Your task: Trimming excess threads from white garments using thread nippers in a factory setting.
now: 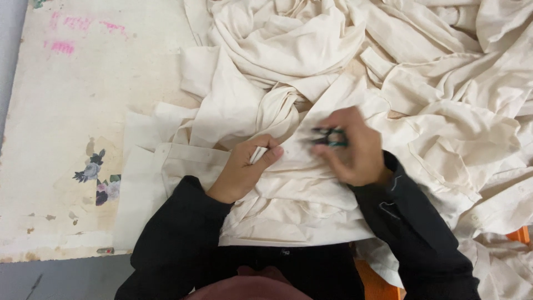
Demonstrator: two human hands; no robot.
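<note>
Pinching one cream garment (288, 166), left hand (244, 166); right hand (350, 147) grips one small green-handled snips (330, 137).

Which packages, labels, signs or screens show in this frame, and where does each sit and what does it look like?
No packages, signs or screens.
Pink markings: smeared pink patches on the worn table top, far left corner; too blurred to tell more.
Flower decal: small print of dark leaves and pale blooms, on the table left of the cream cloth.
</note>
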